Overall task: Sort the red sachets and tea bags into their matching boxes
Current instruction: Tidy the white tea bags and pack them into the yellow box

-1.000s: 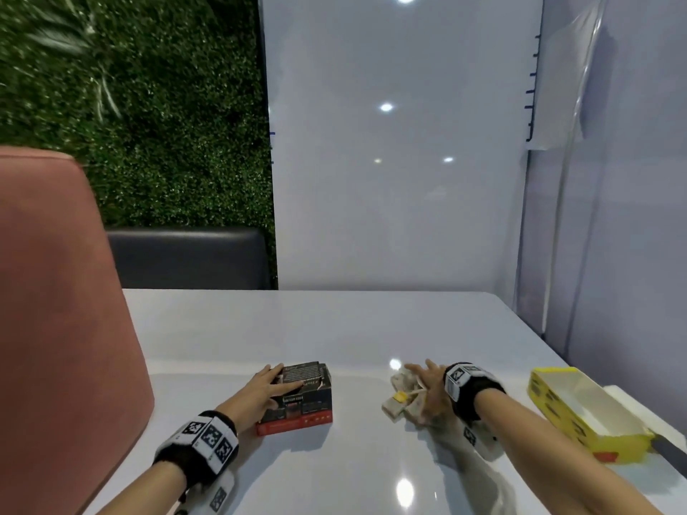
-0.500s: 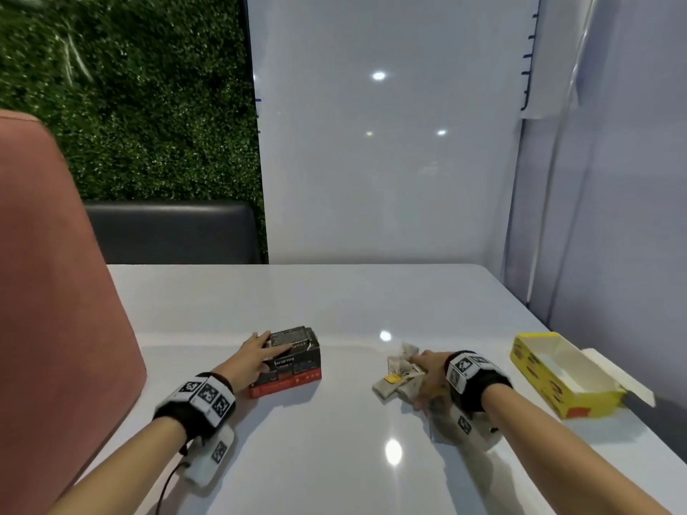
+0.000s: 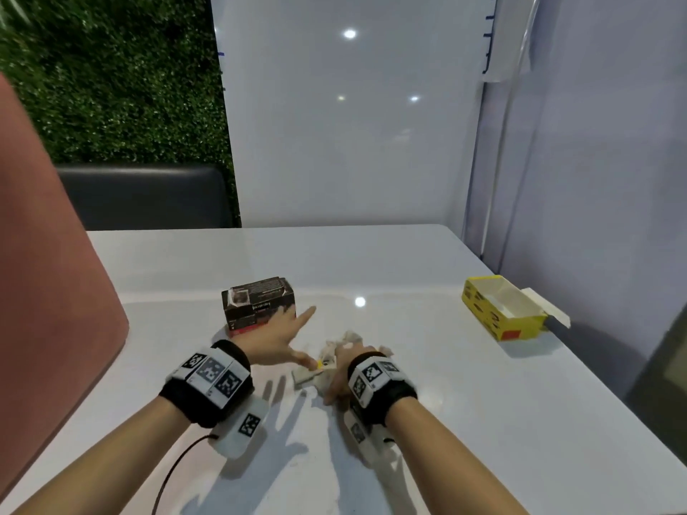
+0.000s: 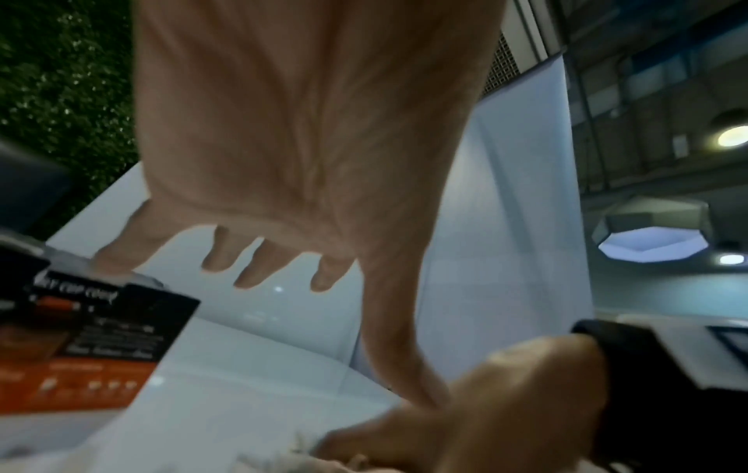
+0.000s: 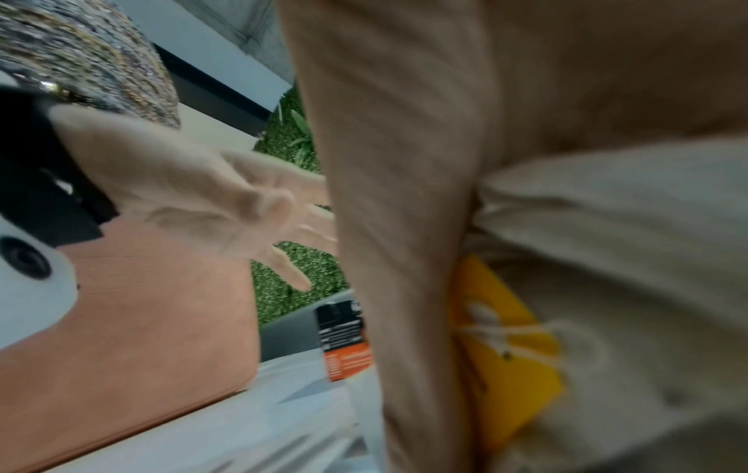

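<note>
On the white table [image 3: 427,421] the right hand [image 3: 344,371] lies over a heap of pale tea bags [image 3: 344,341], its fingers curled down onto them; from the right wrist view a tea bag [image 5: 631,256] with a yellow tag [image 5: 506,361] sits pressed under the palm, though blur makes it hard to say how many bags the hand grips. The left hand [image 3: 277,338] hovers just beside it, fingers [image 4: 255,265] spread and straight, holding nothing, its thumb reaching toward the yellow tag at the near edge of the heap. Just behind the left hand stands the dark box [image 3: 258,304] with a red band along its base, upright on the table. The yellow box [image 3: 500,310] lies well apart at the right edge, lid flap open, its inside white. A pink chair [image 3: 52,276] rises at the left, a green hedge wall [image 3: 111,79] behind it.
</note>
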The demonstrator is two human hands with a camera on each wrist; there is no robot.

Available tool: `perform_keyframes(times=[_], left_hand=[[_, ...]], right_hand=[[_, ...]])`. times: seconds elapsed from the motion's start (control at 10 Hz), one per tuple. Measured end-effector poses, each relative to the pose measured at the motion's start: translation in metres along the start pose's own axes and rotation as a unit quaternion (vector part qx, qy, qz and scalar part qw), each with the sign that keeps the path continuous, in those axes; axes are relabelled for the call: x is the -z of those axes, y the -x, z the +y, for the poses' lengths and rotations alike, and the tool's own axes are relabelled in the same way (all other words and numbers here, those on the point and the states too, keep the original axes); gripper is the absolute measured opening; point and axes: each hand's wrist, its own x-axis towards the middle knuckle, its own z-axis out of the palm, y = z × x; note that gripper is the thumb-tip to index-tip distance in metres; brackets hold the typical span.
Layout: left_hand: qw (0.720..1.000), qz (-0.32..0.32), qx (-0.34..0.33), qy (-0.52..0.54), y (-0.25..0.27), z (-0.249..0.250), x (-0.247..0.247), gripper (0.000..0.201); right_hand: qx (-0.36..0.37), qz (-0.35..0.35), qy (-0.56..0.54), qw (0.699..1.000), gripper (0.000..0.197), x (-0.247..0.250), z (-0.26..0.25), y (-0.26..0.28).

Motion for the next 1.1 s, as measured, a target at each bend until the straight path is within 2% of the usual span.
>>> perform_keyframes(times=[0.1,0.2,0.3,0.4,0.5,0.6,0.7,0.8,0.9,1.0,1.1], left_hand=[[0.997,-0.08,-0.011,0.01,0.014,-0.004,-0.019,0.152],[0.994,-0.107,0.006,0.02,0.02,-0.015,-0.031,0.163],[0.994,-0.105,0.012,0.038,0.029,-0.022,-0.033,0.164],[0.993,-0.1,0.019,0.055,0.041,-0.027,-0.027,0.161],[0.994,-0.085,0.024,0.06,0.05,-0.02,-0.023,0.157],[0.995,-0.063,0.033,0.069,0.05,0.01,-0.028,0.145],[0.996,-0.063,0.016,0.057,0.04,0.046,-0.04,0.119],[0.997,-0.075,0.017,-0.004,0.017,0.065,-0.045,0.107],[0.992,-0.098,0.029,-0.071,0.0,0.07,-0.041,0.098],[0.991,-0.111,0.007,-0.074,-0.003,0.066,-0.041,0.086],[0.993,-0.1,-0.013,-0.053,0.001,0.058,-0.045,0.083]], right_hand=[[-0.018,-0.047,0.006,0.999,0.087,-0.004,-0.03,0.002],[-0.002,-0.054,0.015,0.998,0.078,-0.006,-0.044,0.008],[0.04,-0.028,-0.033,0.998,0.074,0.004,-0.033,0.019],[0.033,-0.084,-0.105,0.99,0.092,0.038,-0.002,0.022],[-0.019,-0.042,-0.175,0.984,0.087,0.076,0.057,0.022],[-0.14,0.062,-0.125,0.98,0.064,0.098,0.134,0.006],[-0.219,0.081,0.003,0.972,0.044,0.089,0.193,-0.01],[-0.24,0.084,-0.006,0.967,0.043,0.07,0.23,-0.013],[-0.211,0.17,-0.005,0.963,0.027,0.057,0.242,-0.019],[-0.14,0.237,0.069,0.959,0.014,0.046,0.244,-0.019],[-0.083,0.17,0.013,0.982,0.029,0.034,0.228,-0.006]])
